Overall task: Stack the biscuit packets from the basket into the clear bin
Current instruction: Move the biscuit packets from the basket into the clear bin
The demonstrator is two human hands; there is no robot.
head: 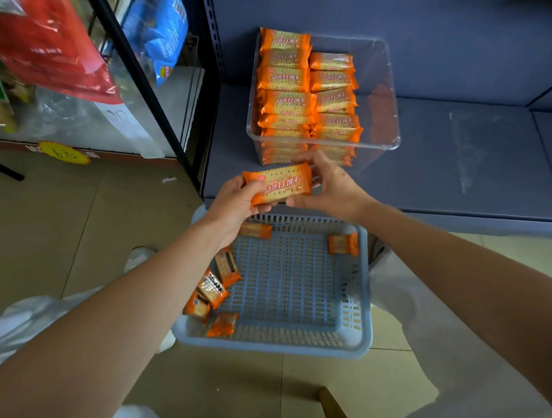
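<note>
By the left hand (pixel 233 203) and the right hand (pixel 331 187) a biscuit packet (pixel 280 184) is gripped at its ends, over the far rim of the basket (pixel 358 312), just before the clear bin (pixel 381 96). Carrying is judged in hand; next, it must be laid flat on the shorter stack (pixel 336 100).

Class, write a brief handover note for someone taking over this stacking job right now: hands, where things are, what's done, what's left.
Hands: left hand and right hand each grip an end of the held packet, above the basket.
Done: the clear bin on the grey shelf holds two rows of stacked packets at its left and middle. Its right side is bare.
Left: place the held packet, then the six loose packets in the basket, mostly along its left side.
</note>
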